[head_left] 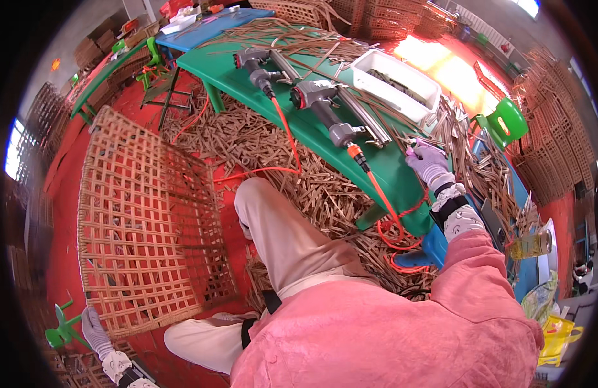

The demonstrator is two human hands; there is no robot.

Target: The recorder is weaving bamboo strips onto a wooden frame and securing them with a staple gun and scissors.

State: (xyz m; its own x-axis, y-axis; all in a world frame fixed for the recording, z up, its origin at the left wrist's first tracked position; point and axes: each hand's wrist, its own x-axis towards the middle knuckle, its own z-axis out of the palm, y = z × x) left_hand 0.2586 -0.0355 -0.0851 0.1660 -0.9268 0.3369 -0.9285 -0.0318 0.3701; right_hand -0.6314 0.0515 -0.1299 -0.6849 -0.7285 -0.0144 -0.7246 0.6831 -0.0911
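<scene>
A large open-weave basket (127,226) of tan strips stands tilted at my left, beside my legs. My left hand (97,333), in a striped pale glove, is at its near left corner, with the fingers against the rim. Over the right end of the green table (247,84), my right hand (429,163) in a lilac glove closes around a small thing with pink parts (412,152), mostly hidden by the fingers. Close by on the table lie two grey air nail guns, one nearer (325,110) and one farther (253,68).
Orange air hoses (383,194) run from the guns down to the floor. A white plastic bin (396,84) sits beyond them among loose strips. Cut strips (234,139) litter the red floor. A blue stool (431,249) and a green chair (506,123) stand at the right.
</scene>
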